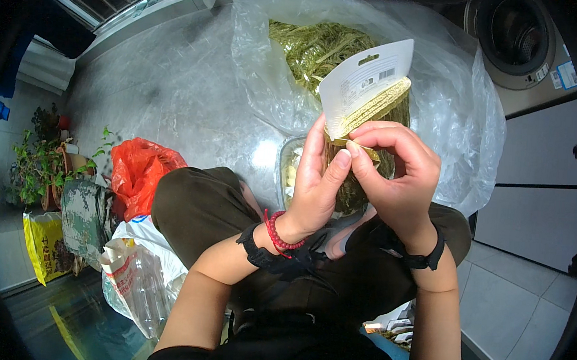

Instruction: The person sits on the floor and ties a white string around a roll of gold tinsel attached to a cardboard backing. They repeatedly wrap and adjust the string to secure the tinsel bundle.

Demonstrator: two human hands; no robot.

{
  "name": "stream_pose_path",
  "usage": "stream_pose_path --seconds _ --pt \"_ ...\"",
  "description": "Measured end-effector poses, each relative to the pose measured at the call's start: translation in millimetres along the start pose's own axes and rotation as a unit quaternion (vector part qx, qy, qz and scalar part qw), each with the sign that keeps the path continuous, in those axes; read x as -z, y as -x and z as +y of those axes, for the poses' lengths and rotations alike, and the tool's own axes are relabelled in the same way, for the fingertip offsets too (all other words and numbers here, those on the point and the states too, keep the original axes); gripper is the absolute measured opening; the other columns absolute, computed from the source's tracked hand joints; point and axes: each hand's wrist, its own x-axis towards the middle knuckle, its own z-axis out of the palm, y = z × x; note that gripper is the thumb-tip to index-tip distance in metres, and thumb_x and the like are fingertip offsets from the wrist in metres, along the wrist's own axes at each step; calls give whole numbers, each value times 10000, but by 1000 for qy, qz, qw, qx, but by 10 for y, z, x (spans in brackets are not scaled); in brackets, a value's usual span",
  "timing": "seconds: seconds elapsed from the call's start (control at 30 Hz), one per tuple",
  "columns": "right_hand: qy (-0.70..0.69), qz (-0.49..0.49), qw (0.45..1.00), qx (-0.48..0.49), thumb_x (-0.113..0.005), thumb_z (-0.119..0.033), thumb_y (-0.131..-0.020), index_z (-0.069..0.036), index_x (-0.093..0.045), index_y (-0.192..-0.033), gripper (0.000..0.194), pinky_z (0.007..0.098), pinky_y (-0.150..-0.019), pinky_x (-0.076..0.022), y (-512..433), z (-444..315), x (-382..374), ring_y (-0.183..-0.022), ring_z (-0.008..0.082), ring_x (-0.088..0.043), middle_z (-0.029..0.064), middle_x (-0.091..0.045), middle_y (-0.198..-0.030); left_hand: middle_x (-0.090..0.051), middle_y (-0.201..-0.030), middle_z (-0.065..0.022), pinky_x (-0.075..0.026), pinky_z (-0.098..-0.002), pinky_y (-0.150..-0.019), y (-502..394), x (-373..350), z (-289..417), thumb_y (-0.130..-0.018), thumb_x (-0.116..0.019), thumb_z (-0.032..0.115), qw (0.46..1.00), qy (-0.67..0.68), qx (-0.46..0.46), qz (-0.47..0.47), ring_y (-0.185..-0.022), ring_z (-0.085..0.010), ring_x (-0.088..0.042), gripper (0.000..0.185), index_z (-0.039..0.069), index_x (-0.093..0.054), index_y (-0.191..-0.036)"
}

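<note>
My left hand (315, 194) holds a white hang card (363, 80) from below, with its thumb near the lower edge. The card bears print, a barcode and a hang slot. Shiny gold trim (376, 106) is folded in layers along its lower part. My right hand (407, 170) pinches a thin gold strip (371, 148) between thumb and index finger, right beside my left thumb. Below the hands, a bundle of long gold-green strands (353, 192) is partly hidden by them. More such strands (322, 52) lie in a large clear plastic bag (453, 121) ahead.
A clear-walled tub (282, 172) with pale scraps stands between my legs. To the left are a red plastic bag (141, 169), potted plants (43, 168), a yellow sack (45, 248) and a bag with plastic bottles (146, 280). A front-loading washing machine (516, 40) is at upper right.
</note>
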Motion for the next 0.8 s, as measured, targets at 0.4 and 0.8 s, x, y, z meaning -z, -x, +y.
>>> stream_pose_path --seconds 0.4,0.8 --pt "-47 -28 996 -77 -681 13 -730 -7 -636 -808 92 238 -607 -506 52 -56 -4 -668 144 -645 72 -665 -768 -542 -1181 -96 -406 -295 -941 35 63 -15 -975 -468 219 1000 -5 9 16 -1069 -146 -517 375 -13 -414 -1264" --pt "83 -116 986 -85 -706 -9 -732 3 -678 -836 108 231 -551 -439 -110 -188 350 -644 138 -585 74 -643 -773 -534 -1218 -108 -370 -304 -976 10 161 50 -994 -418 260 997 -55 -11 48 -1114 -159 -499 395 -38 -424 -1253"
